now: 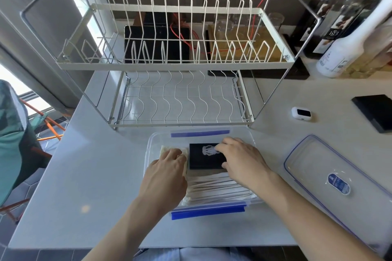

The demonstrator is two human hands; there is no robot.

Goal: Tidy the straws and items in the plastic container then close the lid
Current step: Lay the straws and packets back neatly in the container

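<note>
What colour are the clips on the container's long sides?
Blue, on the clear plastic container; the near clip shows it best in the head view.

Straws (214, 188) partly hidden under both hands (grip unclear), bottles (347, 34) blurred, cut off at right edge

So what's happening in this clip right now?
A person is sorting the inside of a clear plastic container on a white counter. The left hand presses on a pale packet at the container's left end, while the right hand rests its fingers on a black packet beside it. Paper-wrapped straws lie in a row in the near half. The lid is still off, lying on the counter to the right.
</note>
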